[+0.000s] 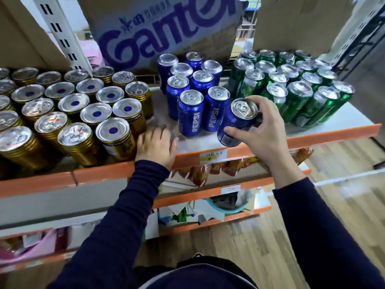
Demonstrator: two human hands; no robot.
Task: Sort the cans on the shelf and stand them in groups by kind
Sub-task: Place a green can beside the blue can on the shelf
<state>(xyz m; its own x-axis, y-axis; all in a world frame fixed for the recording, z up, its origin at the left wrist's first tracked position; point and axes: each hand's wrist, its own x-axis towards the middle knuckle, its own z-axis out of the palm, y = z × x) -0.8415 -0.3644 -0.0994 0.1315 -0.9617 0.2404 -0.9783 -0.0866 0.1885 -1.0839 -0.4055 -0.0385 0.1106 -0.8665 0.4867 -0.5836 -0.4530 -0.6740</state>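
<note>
Two hands work apart at the front of the shelf (325, 135). My right hand (264, 130) grips a blue can (236, 124) round its top and side. The can tilts toward me over the shelf's orange lip, and I cannot read the print on it. My left hand (156, 144) lies flat and holds nothing; it rests on the shelf board with its blurred fingers pointing inward, just beside the nearest gold can.

Just beyond the held can stands a group of blue cans (193, 90), upright, and the two front ones read "PEPSI" in white down their sides. To the right stands a block of green cans (291, 88), their labels too blurred to read. To the left is a larger block of gold cans (73, 109) with silver lids, several marked with a blue dot.

Behind the blue group leans a cardboard box (166, 34) printed in large purple letters that begin "Gant". A pale price label (213, 156) on the orange lip carries handwriting I cannot make out. Snack packets (200, 172) show on the shelf below.
</note>
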